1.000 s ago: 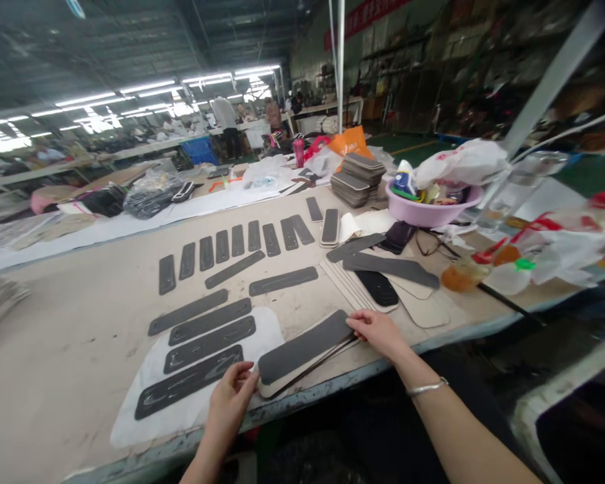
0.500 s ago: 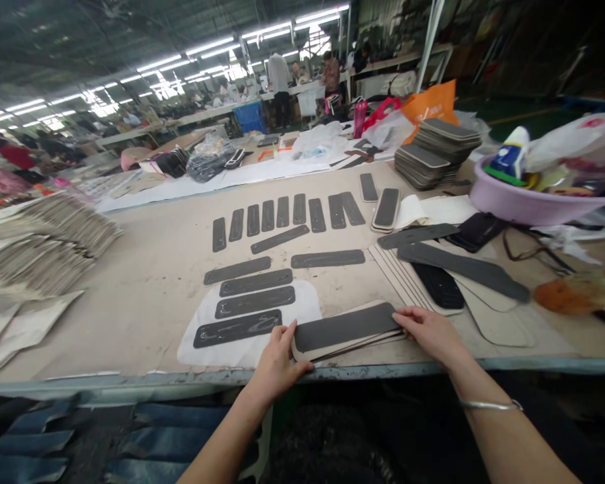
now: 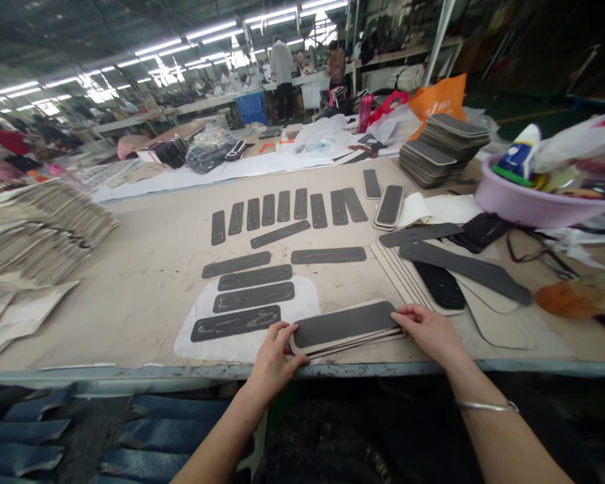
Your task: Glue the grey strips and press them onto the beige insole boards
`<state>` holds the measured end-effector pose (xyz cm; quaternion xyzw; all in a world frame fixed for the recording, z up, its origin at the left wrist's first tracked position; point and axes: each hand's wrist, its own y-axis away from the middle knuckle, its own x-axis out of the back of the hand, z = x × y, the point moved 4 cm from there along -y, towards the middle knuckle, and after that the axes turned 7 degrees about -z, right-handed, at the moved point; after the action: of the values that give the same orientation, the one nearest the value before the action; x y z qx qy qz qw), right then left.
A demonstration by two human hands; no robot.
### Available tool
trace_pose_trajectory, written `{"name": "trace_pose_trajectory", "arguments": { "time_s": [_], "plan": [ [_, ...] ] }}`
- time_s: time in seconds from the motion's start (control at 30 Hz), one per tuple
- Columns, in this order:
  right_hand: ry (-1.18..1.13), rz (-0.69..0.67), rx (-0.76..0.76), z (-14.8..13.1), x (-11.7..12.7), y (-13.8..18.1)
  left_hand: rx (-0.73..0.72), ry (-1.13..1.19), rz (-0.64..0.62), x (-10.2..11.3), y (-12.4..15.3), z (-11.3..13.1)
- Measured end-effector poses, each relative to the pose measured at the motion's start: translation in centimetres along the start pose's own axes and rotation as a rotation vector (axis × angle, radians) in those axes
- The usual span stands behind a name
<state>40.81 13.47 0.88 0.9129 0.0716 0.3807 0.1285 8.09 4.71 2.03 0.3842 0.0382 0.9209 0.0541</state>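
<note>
A flat dark grey strip (image 3: pixel 345 324) lies on top of a small stack of cream panels (image 3: pixel 327 351) near the table's front edge. My left hand (image 3: pixel 275 356) grips the left end, fingers on top and thumb along the near side. At the right end, my right hand (image 3: pixel 426 329) pinches the strip's corner between thumb and fingers. Just left of my left hand, a dark strip with a wet shine (image 3: pixel 236 324) rests on a white sheet (image 3: pixel 186 346). More such glossy strips (image 3: pixel 255 277) are laid out beyond, some in an upright row.
Fanned cream panels (image 3: pixel 396 272) and loose grey strips (image 3: pixel 466 270) lie to the right. Behind them stand a pile of grey-topped panels (image 3: pixel 426 163) and a purple basin (image 3: pixel 539 205) of supplies. Stacked cream sheets (image 3: pixel 45 235) sit at the left. People work far back.
The view has shifted slightly. Both hands stay at the ends of the grey strip, and the left fingers have moved a little at its left corner.
</note>
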Motion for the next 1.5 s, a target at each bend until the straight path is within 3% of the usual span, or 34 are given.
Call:
{"name": "trace_pose_trajectory", "arguments": {
  "time_s": [0.17, 0.33, 0.67, 1.17, 1.5],
  "plan": [
    [0.021, -0.004, -0.009, -0.2, 0.0, 0.1, 0.231, 0.137, 0.038, 0.7, 0.4, -1.0],
    [0.036, -0.004, -0.023, 0.1, 0.0, -0.1, 0.271, 0.117, -0.025, 0.3, 0.4, -0.5],
    [0.024, -0.011, 0.007, 0.2, -0.2, 0.0, 0.429, 0.371, -0.060, -1.2, -1.1, -1.3],
    [0.034, -0.008, 0.001, 0.0, -0.2, -0.2, 0.446, 0.481, -0.032, -1.5, -1.5, -0.7],
    [-0.116, 0.039, 0.032, -1.1, 0.0, 0.3, 0.372, 0.532, -0.076, -1.8, -1.5, -1.2]
  ]
}}
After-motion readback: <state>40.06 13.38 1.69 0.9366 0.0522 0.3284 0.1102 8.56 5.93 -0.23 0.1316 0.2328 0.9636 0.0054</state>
